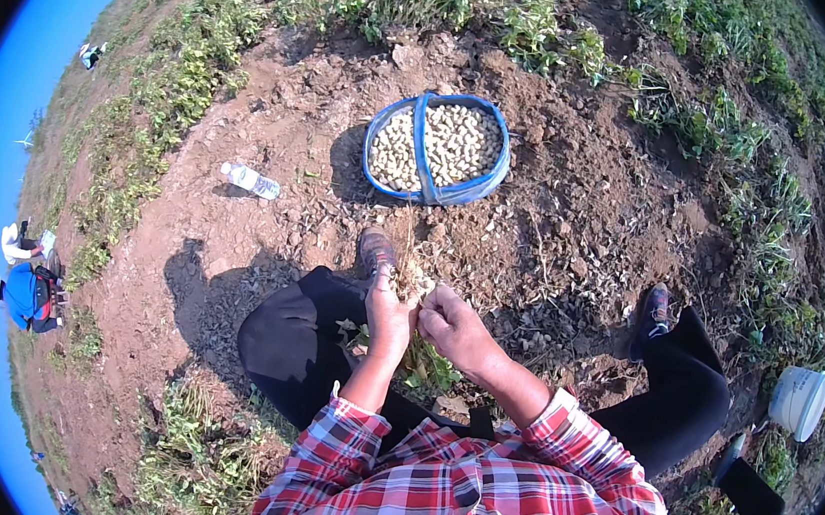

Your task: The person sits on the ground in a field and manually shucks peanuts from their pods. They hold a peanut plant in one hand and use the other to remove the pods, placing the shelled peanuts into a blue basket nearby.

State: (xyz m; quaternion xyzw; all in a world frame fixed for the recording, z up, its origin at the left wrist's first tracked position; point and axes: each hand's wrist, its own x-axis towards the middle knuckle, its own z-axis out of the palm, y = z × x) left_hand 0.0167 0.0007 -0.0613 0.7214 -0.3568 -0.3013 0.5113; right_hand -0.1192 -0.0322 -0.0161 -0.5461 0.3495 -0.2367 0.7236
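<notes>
My left hand (390, 315) holds a peanut plant by its roots (406, 276), with pods among them. The green leaves (428, 361) of the plant hang below, between my legs. Close against its right side, my right hand (454, 326) has its fingers curled at the root cluster; what lies between those fingers is mostly hidden. Beyond my hands, a blue-rimmed basket (497, 180) with a handle across it stands on the soil, filled with peanuts in their shells (462, 142).
A clear plastic bottle (251, 180) lies on the soil at the left. A white bucket (798, 404) is at the far right, near another person's dark-clad leg (748, 504). Rows of green plants (192, 53) border the bare soil. Several people are farther off at left.
</notes>
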